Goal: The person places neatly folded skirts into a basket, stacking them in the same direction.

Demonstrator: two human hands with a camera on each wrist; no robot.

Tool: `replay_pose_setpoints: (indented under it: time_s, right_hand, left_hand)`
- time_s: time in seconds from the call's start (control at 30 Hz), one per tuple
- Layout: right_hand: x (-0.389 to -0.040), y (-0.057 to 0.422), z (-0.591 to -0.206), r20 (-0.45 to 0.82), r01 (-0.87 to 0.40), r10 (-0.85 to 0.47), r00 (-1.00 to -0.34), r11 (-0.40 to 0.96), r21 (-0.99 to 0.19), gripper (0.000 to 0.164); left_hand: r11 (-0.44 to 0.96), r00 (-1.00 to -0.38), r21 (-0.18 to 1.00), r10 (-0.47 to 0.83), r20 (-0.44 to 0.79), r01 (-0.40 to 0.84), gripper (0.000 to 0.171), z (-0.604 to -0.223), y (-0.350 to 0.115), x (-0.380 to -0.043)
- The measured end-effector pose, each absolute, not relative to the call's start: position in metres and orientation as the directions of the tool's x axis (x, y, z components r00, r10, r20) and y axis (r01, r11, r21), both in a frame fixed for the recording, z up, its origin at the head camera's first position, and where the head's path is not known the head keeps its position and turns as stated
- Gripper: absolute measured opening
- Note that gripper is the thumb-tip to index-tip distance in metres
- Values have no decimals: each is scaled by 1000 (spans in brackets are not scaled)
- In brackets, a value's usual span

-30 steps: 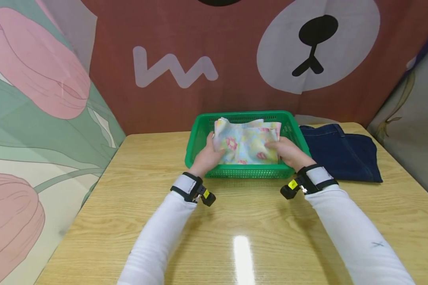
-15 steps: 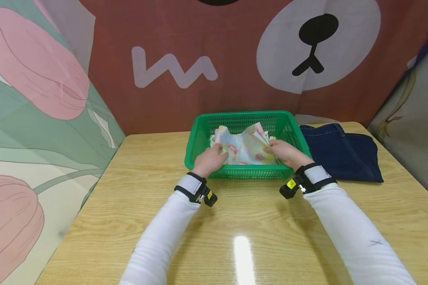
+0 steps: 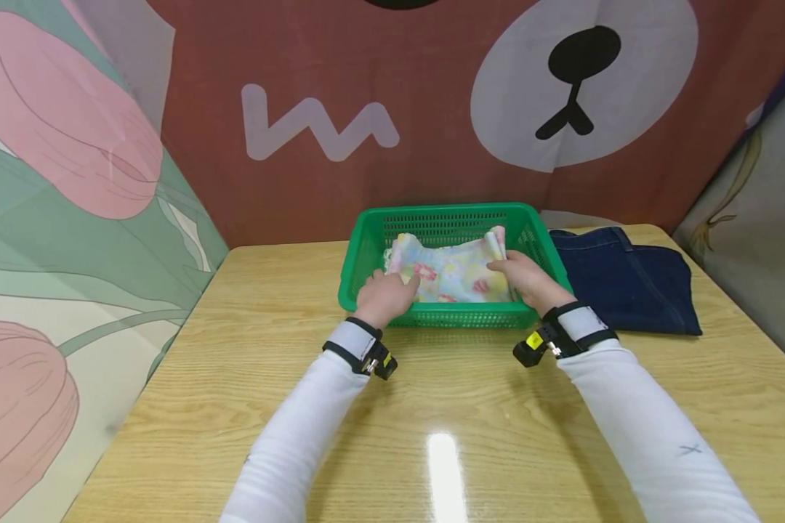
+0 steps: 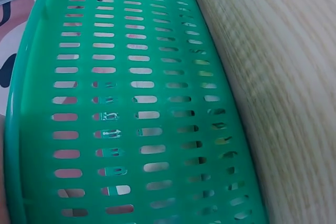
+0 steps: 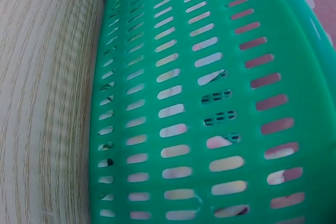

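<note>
A pastel cloth (image 3: 454, 269) with pink flowers lies folded in a green basket (image 3: 461, 316). My right hand (image 3: 530, 280) holds the cloth's right edge, thumb on the near face and fingers mostly hidden behind. Its fold stands up a little there. At the cloth's left end, my left hand (image 3: 384, 296) touches it with the thumb laid across its corner; the fingertips dip out of sight inside the basket. Both wrist views show mainly the basket's slotted wall (image 4: 121, 98), with pale cloth glimpsed through the slots, and no clear sight of the fingers.
Folded dark blue jeans (image 3: 628, 283) lie right of the basket. White lacy fabric (image 3: 387, 256) shows at the cloth's left edge. A wooden table (image 3: 288, 327) carries everything, and a brown printed curtain (image 3: 432, 174) hangs close behind.
The cloth has sunk lower into the basket, its top edge coming down. My left hand has shifted slightly down toward the basket's near left corner; the right hand stays at the cloth's right edge.
</note>
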State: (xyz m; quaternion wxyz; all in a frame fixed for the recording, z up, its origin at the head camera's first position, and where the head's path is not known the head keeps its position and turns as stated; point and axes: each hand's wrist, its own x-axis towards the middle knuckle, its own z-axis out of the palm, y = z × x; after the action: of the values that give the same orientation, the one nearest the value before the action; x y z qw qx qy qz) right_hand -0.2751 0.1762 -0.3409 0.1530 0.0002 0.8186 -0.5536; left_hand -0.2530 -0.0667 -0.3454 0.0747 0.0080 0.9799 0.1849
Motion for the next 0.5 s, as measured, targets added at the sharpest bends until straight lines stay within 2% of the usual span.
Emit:
replay_pose_setpoints:
  time_s: [0.13,0.27,0.37,0.5]
  right_hand:
    - [-273,176,-340,-229,186,-75,-971,370,-910,71]
    - [-272,175,-340,-200,179,-13,-980,390,-903,70]
    - [-273,174,-341,-183,163,-10,-983,406,-899,66]
    - [-273,174,-342,-192,144,-69,-979,433,-890,63]
  left_hand:
    - [933,-991,361,35,-133,-15,80,-344,-66,-251]
    - [936,-988,353,38,-153,-18,81,-344,-66,-251]
    - [938,-983,345,41,-178,-24,80,-344,-66,-252]
    - [944,-977,327,38,-212,-34,81,-344,-66,-252]
